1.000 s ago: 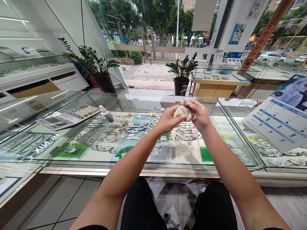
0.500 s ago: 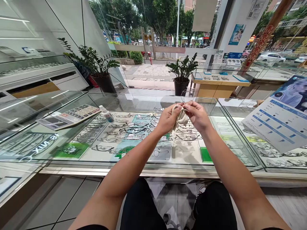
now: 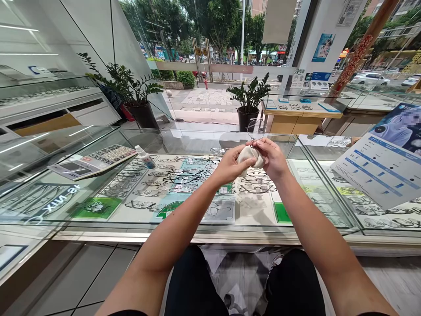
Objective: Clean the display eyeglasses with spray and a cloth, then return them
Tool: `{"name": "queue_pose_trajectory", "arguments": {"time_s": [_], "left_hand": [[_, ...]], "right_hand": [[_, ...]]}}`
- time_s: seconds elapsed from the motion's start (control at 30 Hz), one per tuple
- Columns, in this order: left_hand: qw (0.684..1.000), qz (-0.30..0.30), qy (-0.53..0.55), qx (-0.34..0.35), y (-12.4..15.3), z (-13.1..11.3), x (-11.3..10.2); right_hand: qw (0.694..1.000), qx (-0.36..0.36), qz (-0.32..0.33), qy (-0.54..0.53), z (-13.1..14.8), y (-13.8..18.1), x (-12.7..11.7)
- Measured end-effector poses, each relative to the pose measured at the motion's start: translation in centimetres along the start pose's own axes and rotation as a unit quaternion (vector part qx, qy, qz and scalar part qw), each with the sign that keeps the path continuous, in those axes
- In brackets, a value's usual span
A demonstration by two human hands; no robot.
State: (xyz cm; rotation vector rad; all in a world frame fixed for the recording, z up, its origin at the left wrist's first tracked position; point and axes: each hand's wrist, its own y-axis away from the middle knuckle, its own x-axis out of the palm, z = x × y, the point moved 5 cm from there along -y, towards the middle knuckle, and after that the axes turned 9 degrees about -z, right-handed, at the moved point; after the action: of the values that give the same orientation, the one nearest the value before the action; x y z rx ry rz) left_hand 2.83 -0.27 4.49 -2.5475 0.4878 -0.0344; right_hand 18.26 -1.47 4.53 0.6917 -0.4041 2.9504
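Observation:
Both hands meet above the glass display counter [image 3: 197, 230]. My left hand [image 3: 230, 165] is closed on a crumpled off-white cloth [image 3: 249, 154], its thumb pressed across the front. My right hand [image 3: 273, 159] pinches a thin-framed pair of eyeglasses [image 3: 255, 130] at the cloth's far side. Part of the glasses sticks up past the fingertips; the rest is hidden by cloth and fingers. Under the glass, rows of eyeglass frames [image 3: 182, 179] lie beneath my hands.
A white spray bottle [image 3: 144, 157] stands on the counter to the left, near a tilted printed board [image 3: 95, 162]. On the right stands a blue-and-white sign [image 3: 371, 169]. Potted plants [image 3: 249, 103] are beyond the counter, by the window.
The cloth now bulges wider between my hands, and my left thumb has come down across it. My right fingers have shifted, and the glasses have turned to stand more upright.

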Motion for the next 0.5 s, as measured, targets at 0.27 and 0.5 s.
{"name": "queue_pose_trajectory", "arguments": {"time_s": [0.27, 0.5], "left_hand": [[0.995, -0.096, -0.013, 0.018, -0.11, -0.01, -0.71], [0.999, 0.029, -0.011, 0.011, -0.54, 0.18, -0.57]], "right_hand": [[1.000, -0.004, 0.023, 0.006, -0.55, 0.21, 0.51], [1.000, 0.003, 0.007, -0.005, -0.39, -0.25, -0.17]]}}
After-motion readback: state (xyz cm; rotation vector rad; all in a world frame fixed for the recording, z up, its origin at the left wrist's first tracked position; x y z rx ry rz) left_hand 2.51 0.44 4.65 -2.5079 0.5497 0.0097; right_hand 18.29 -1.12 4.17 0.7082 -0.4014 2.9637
